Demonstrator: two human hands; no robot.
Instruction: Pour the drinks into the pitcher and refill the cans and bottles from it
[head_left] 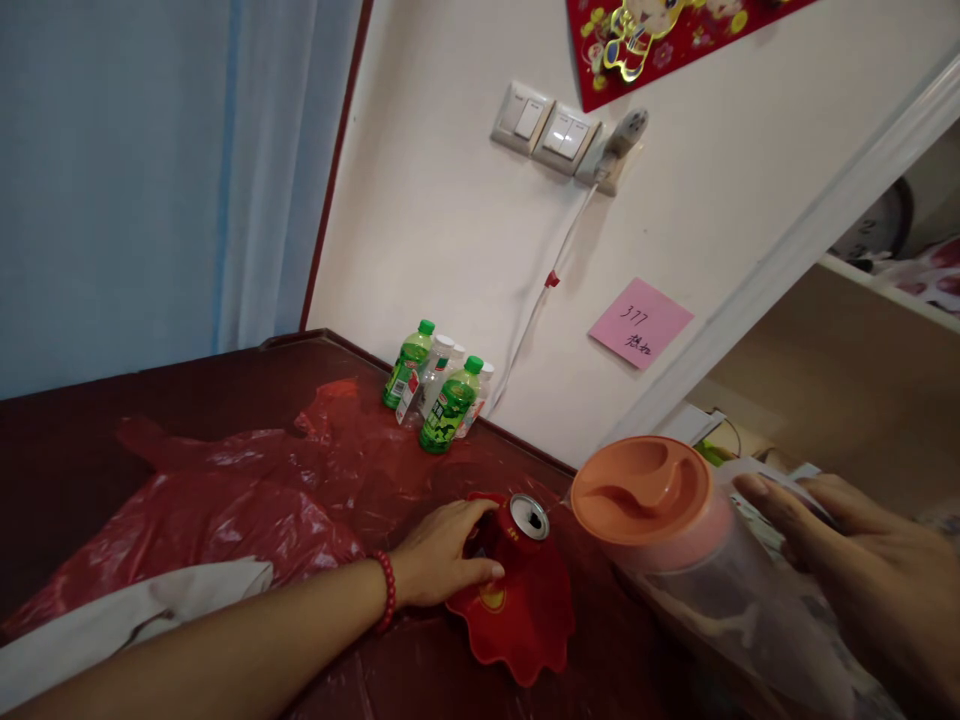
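My left hand (442, 555), with a red bead bracelet at the wrist, is wrapped around a red drink can (514, 540). The can's silver top has an open mouth hole. Under it lies a red scalloped tray (517, 630). On the right, my right hand (862, 560) grips the handle of a clear plastic pitcher (720, 600). An orange lid (641, 490) covers the pitcher, which is tilted with its spout toward the can's top. A thin streak, perhaps of liquid, shows between spout and can.
Several green-capped and white-capped bottles (446, 405) stand against the wall. A crumpled red plastic bag (262, 490) and a whitish cloth-like piece (150, 610) lie at left on the dark red table (67, 430). A white cord (532, 310) hangs from the socket. Shelves (817, 380) open at right.
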